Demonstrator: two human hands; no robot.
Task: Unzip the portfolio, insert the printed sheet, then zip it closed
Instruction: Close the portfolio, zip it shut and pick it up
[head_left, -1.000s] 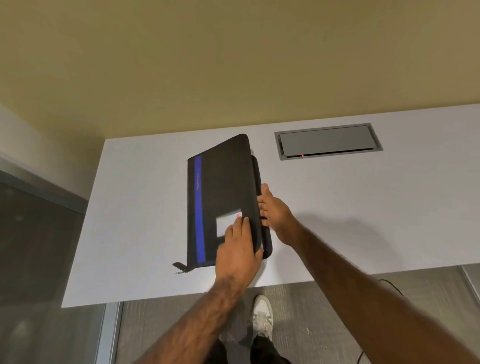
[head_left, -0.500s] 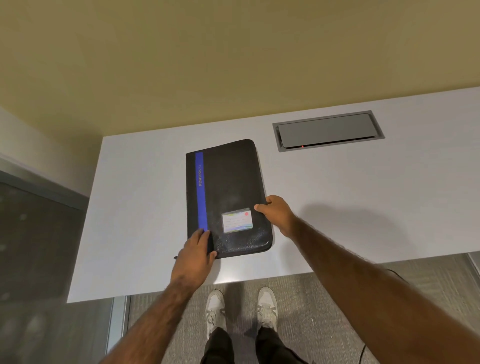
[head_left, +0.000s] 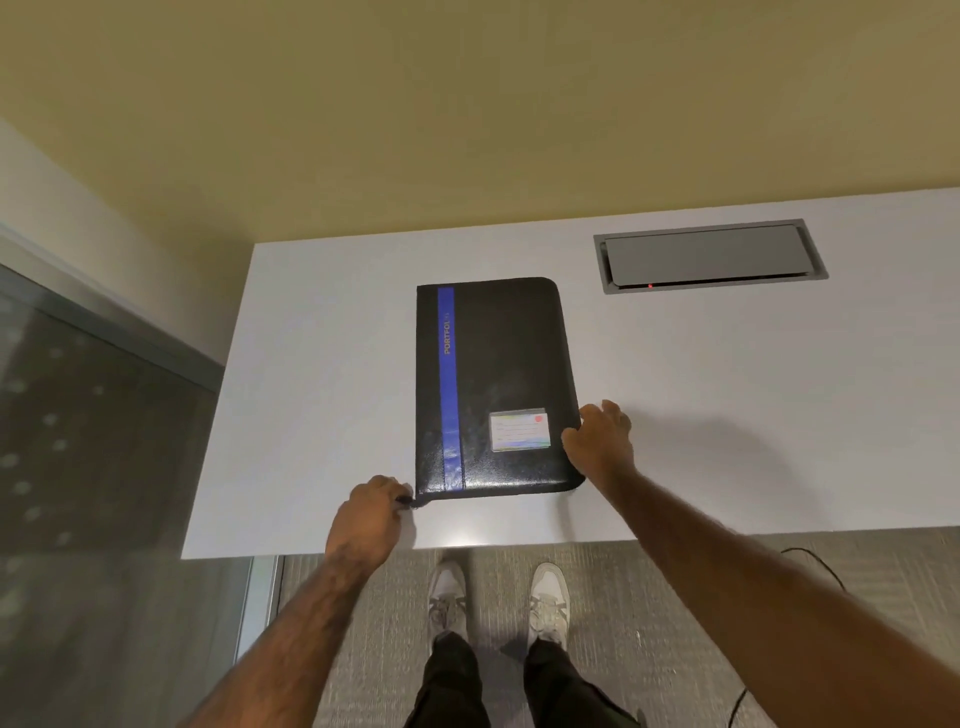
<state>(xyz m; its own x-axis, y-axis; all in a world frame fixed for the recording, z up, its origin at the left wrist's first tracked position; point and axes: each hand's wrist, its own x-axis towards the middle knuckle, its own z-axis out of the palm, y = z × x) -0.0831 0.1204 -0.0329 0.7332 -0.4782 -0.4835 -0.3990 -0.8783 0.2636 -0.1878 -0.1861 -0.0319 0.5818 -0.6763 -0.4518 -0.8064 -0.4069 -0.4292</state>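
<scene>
Pinching the zipper pull (head_left: 407, 501) at the portfolio's (head_left: 506, 374) near-left corner, left hand (head_left: 366, 525) has fingers curled tight around it, knuckles up, forearm reaching in from below. Right hand (head_left: 602, 441) rests against the portfolio's right edge near the label (head_left: 519, 430), fingers loosely spread, holding nothing, thumb on the cover. Portfolio lies flat and closed on the white desk (head_left: 727, 405), blue stripe (head_left: 449, 384) along its left side. Bare desk all around; cable hatch (head_left: 709, 256) well apart at far right. Near desk edge lies just below the left hand.
</scene>
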